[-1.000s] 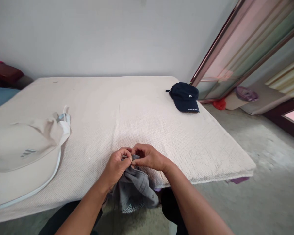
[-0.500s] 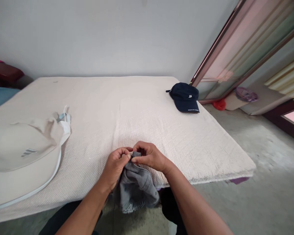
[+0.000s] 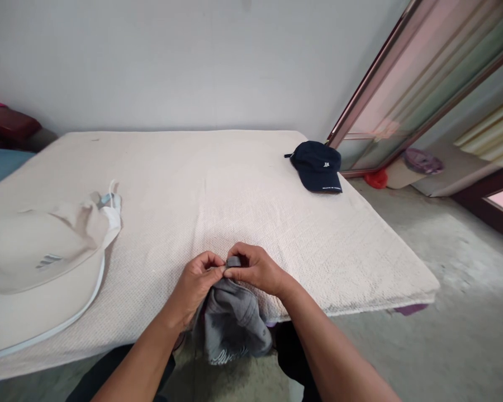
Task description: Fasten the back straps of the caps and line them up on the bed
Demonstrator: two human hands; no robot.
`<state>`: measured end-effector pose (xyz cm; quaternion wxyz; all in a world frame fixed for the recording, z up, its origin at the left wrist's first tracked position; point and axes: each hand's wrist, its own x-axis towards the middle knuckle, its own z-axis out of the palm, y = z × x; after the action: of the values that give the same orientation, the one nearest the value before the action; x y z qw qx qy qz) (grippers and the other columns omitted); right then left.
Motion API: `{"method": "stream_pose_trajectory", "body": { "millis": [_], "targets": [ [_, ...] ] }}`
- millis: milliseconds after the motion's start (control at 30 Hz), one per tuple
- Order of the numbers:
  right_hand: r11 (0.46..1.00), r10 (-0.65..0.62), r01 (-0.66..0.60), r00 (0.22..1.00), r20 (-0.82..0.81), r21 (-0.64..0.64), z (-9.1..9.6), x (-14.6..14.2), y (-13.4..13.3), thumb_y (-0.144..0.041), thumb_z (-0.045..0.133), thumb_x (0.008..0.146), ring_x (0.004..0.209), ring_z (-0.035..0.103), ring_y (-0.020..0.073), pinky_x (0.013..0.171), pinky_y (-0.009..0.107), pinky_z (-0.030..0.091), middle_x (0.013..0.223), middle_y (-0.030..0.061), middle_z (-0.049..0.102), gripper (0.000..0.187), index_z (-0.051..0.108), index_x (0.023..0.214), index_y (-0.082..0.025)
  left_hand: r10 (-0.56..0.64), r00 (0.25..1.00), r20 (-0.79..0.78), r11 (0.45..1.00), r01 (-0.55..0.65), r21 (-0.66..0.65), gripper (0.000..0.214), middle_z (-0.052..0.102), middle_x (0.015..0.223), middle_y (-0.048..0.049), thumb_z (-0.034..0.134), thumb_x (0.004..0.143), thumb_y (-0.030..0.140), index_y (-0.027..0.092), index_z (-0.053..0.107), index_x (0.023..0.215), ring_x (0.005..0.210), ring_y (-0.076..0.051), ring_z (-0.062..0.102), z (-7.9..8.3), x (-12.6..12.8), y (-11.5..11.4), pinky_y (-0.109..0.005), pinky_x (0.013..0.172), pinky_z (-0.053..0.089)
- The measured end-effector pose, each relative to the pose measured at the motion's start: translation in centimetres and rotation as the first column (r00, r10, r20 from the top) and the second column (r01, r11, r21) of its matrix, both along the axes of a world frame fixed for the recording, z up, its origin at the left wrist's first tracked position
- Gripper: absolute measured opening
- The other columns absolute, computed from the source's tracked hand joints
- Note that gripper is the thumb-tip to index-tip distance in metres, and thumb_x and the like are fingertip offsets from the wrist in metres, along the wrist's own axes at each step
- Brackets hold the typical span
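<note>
A grey cap with white stitched lettering hangs from my two hands at the near edge of the bed. My left hand pinches its strap end between thumb and forefinger. Close against it, my right hand is closed on the same grey strap, which loops up between the fingers. The fingertips of both hands meet at the strap, and the buckle, if there is one, is too small and covered to make out. The cap's crown sags below the hands, its lettering lowest.
A beige cap with a white mask at its back lies at the left of the pale bed cover. At the far right corner rests a navy cap. Beyond stand a sliding door and a waste bin.
The grey strap's loop stands a little rounder between my right fingers. Both hands stay in nearly the same place, still pinching the strap.
</note>
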<state>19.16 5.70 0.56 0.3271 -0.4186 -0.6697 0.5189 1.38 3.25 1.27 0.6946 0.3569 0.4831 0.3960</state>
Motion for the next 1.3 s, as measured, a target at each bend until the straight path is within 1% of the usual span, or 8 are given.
{"method": "stream_pose_trajectory", "body": {
  "millis": [233, 367, 633, 767, 933, 1033, 1167, 1300],
  "targets": [
    [1.000, 0.011, -0.011, 1.000, 0.001, -0.015, -0.34, 0.08, -0.07, -0.033, 0.071, 0.077, 0.067, 0.046, 0.0106, 0.060, 0.023, 0.037, 0.072, -0.0027, 0.053, 0.020, 0.061, 0.084, -0.017, -0.018, 1.000, -0.014, 1.000, 0.018, -0.005, 0.021, 0.059, 0.068, 0.0036, 0.078, 0.066, 0.027, 0.016, 0.062, 0.075, 0.062, -0.008, 0.052, 0.22, 0.02, 0.06, -0.019, 0.059, 0.040],
    [0.998, 0.026, -0.027, 0.999, -0.022, -0.058, -0.29, 0.03, -0.03, -0.034, 0.072, 0.076, 0.071, 0.050, 0.0122, 0.063, 0.024, 0.041, 0.077, -0.0006, 0.056, 0.022, 0.061, 0.087, -0.018, 0.045, 0.999, 0.012, 0.998, -0.044, -0.047, 0.021, 0.059, 0.066, 0.0044, 0.079, 0.064, 0.026, 0.017, 0.062, 0.074, 0.059, -0.009, 0.053, 0.00, 0.14, 0.06, -0.019, 0.058, 0.039],
    [0.952, -0.035, -0.058, 0.956, -0.292, -0.302, -0.05, -0.11, -0.31, -0.039, 0.060, 0.085, 0.062, 0.060, 0.0137, 0.061, 0.029, 0.049, 0.066, -0.0004, 0.061, 0.022, 0.057, 0.088, -0.017, 0.054, 0.997, -0.058, 0.999, -0.053, 0.010, 0.019, 0.065, 0.068, 0.0021, 0.078, 0.065, 0.025, 0.017, 0.065, 0.076, 0.064, -0.011, 0.058, 0.01, 0.22, 0.06, -0.022, 0.064, 0.044],
    [0.922, -0.102, -0.014, 0.955, -0.279, -0.388, -0.43, -0.43, -0.34, -0.035, 0.064, 0.081, 0.060, 0.061, 0.0139, 0.060, 0.029, 0.050, 0.062, 0.0000, 0.062, 0.020, 0.056, 0.077, -0.017, 0.045, 0.994, -0.103, 0.999, -0.044, 0.016, 0.020, 0.064, 0.066, 0.0025, 0.077, 0.064, 0.024, 0.016, 0.063, 0.076, 0.061, -0.011, 0.057, -0.07, 0.33, 0.12, -0.022, 0.060, 0.043],
    [0.858, -0.168, -0.004, 0.943, -0.288, -0.513, -0.68, -0.58, -0.36, -0.034, 0.069, 0.076, 0.058, 0.059, 0.0117, 0.059, 0.026, 0.046, 0.060, 0.0000, 0.062, 0.022, 0.058, 0.072, -0.015, 0.059, 0.978, -0.200, 0.992, -0.035, 0.124, 0.021, 0.063, 0.068, 0.0023, 0.075, 0.064, 0.022, 0.016, 0.061, 0.079, 0.063, -0.012, 0.058, -0.35, 0.56, 0.06, -0.023, 0.061, 0.043],
    [0.829, -0.213, -0.019, 0.913, -0.347, -0.558, -0.61, -0.59, -0.39, -0.035, 0.073, 0.072, 0.057, 0.057, 0.0100, 0.057, 0.023, 0.042, 0.059, -0.0012, 0.060, 0.024, 0.059, 0.072, -0.015, 0.036, 0.983, -0.178, 0.997, -0.023, 0.076, 0.025, 0.066, 0.075, -0.0010, 0.074, 0.067, 0.026, 0.016, 0.060, 0.086, 0.070, -0.016, 0.062, -0.40, 0.55, -0.06, -0.027, 0.066, 0.046],
    [0.849, -0.242, 0.003, 0.891, -0.384, -0.528, -0.39, -0.71, -0.45, -0.035, 0.077, 0.068, 0.056, 0.054, 0.0093, 0.056, 0.023, 0.042, 0.058, -0.0032, 0.057, 0.026, 0.060, 0.069, -0.015, -0.066, 0.982, -0.179, 0.998, 0.067, -0.002, 0.020, 0.063, 0.068, -0.0007, 0.071, 0.072, 0.031, 0.015, 0.062, 0.079, 0.064, -0.015, 0.058, -0.45, 0.25, -0.33, -0.025, 0.060, 0.042],
    [0.841, -0.237, -0.017, 0.887, -0.396, -0.541, -0.08, -0.65, -0.54, -0.037, 0.077, 0.068, 0.058, 0.056, 0.0099, 0.058, 0.024, 0.043, 0.059, -0.0029, 0.057, 0.027, 0.061, 0.070, -0.015, -0.132, 0.991, -0.021, 0.989, 0.130, -0.075, 0.016, 0.064, 0.070, -0.0021, 0.067, 0.076, 0.031, 0.015, 0.066, 0.077, 0.065, -0.015, 0.058, -0.44, 0.11, -0.62, -0.026, 0.063, 0.043]
  ]
}}
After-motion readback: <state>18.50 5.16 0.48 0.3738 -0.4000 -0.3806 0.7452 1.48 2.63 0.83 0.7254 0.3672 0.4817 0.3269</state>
